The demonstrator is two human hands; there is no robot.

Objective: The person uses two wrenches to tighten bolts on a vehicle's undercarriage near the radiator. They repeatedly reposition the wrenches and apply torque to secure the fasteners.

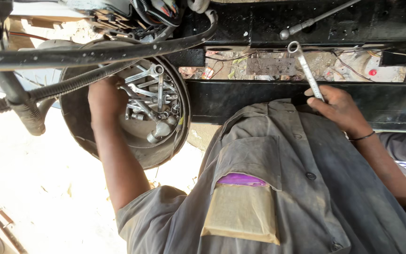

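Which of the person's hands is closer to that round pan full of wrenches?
Left. The left hand reaches into the round pan, touching the wrenches. The right hand is off to the side, holding a ring spanner by the black frame.

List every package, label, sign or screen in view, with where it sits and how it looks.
Brown paper packet: flat, rectangular, tan, sticking out of the grey shirt's chest pocket.
Purple wrapper: thin glossy strip at the pocket's mouth, just above the packet.
No signs or screens in view.
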